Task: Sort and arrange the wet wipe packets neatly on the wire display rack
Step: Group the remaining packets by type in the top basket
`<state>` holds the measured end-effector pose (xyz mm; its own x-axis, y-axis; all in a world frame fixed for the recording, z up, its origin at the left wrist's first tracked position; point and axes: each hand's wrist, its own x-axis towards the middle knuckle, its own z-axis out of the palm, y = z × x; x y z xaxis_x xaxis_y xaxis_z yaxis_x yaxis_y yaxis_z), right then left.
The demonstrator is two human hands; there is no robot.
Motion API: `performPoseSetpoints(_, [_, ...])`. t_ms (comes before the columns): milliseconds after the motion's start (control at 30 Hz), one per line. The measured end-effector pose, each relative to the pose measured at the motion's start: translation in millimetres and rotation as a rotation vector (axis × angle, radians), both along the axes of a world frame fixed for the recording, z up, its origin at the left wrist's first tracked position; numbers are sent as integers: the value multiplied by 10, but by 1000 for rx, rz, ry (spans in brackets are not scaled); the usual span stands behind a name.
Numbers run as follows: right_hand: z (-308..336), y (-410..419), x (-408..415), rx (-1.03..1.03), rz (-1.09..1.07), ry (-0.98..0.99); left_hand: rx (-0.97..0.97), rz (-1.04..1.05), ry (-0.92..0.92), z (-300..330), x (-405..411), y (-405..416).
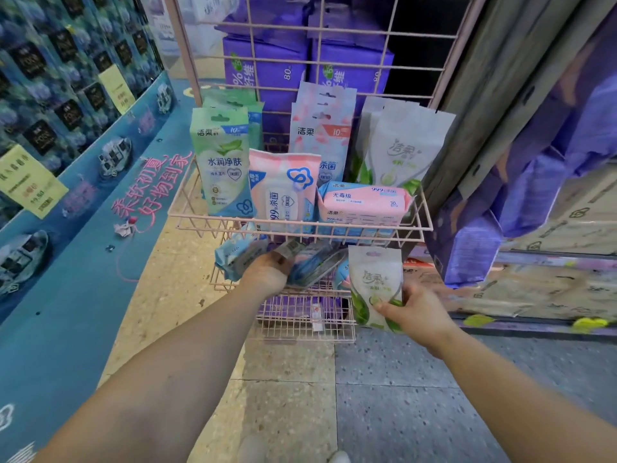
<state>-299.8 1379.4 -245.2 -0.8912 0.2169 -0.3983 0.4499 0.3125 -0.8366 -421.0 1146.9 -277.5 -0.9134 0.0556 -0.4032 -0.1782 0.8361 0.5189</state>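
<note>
The pink wire rack (300,225) stood at twelve o'clock from the person, its upper basket holding upright wet wipe packets: a green packet (224,168) at the left, a pink packet (282,192) beside it, a flat pink-and-blue pack (364,203) lying at the front right, and white leaf-printed pouches (405,152) behind that. The right hand (415,310), at about four o'clock from the basket, pinched a white and green pouch (375,289) upright by its lower edge, thumb on the front, in front of the rack and below the upper basket's rim. The left hand (268,269) reached into the lower basket at six o'clock, among blurred blue packets (238,257); its fingers were hidden, so whether it gripped one I cannot tell, though it seemed to touch them. Purple packs (267,71) sat stacked behind the grid.
</note>
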Motion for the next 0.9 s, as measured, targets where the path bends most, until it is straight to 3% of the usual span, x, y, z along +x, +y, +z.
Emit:
performPoseSetpoints(133, [-14,92,56,6,-67,-10,208,-71,-156,-59,-92,58])
performPoseSetpoints(300, [-51,200,100,18,-153,9,193,-118,-136,-186,-288,186])
performPoseSetpoints(467, [-75,163,40,-15,-154,6,453,-14,-186,-101,-190,239])
performPoseSetpoints(667, [-90,-10,-172,-87,-91,37,494,42,-105,148,98,23])
performPoseSetpoints(833, [-177,-151,-297,-188,-32,-56,665,132,-1,224,584,-11])
performPoseSetpoints(900, [-166,-246,-318,-243,4,-84,610,148,91,108,784,36])
